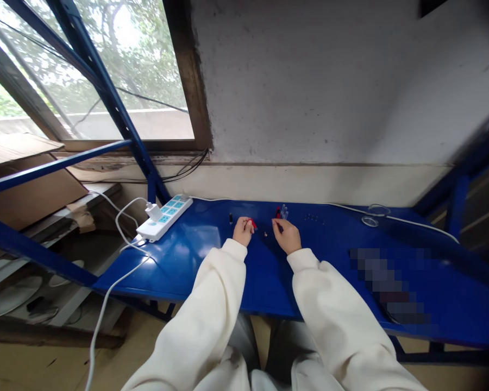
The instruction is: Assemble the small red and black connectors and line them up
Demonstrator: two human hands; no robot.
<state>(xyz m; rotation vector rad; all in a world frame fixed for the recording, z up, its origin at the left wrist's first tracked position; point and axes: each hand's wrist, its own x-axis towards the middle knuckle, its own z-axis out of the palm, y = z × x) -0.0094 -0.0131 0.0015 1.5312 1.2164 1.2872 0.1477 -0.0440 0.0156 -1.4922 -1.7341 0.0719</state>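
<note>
My left hand (pixel 241 232) is closed over the blue tabletop, with a small red piece (pixel 253 223) held at its fingertips. My right hand (pixel 288 237) has its thumb and fingers pinched together; whatever is between them is too small to make out. Just behind the right fingertips stand another red piece (pixel 277 209) and some clear plastic pieces (pixel 284 210). Between the two hands lies a tiny light-coloured part (pixel 265 234). A small black cylinder (pixel 230 218) stands upright to the left of my left hand.
A white power strip (pixel 167 218) with a plugged-in adapter and cable sits at the table's left end. Several tiny clear parts (pixel 314 219) lie right of my hands. Farther right are a clear round item (pixel 370 221) and a pixelated dark object (pixel 391 285). Blue frame posts flank the table.
</note>
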